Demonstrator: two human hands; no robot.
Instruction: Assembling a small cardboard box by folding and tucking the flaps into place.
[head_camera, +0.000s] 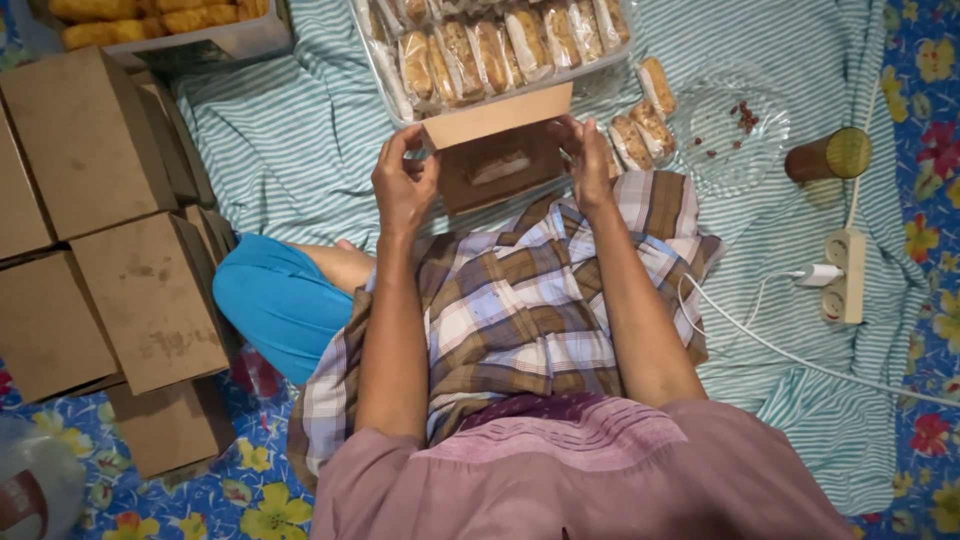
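Observation:
I hold a small brown cardboard box in front of my lap, its lid flap raised. A wrapped pastry lies inside it. My left hand grips the box's left side. My right hand grips its right side near the lid. Just beyond the box sits a clear tray filled with several wrapped pastries. Three more wrapped pastries lie loose on the striped cloth to the right of the box.
Stacks of closed brown boxes stand at the left. A bin of fried snacks sits at top left. A clear glass plate, a brown cylinder and a power strip with a white cable lie at the right.

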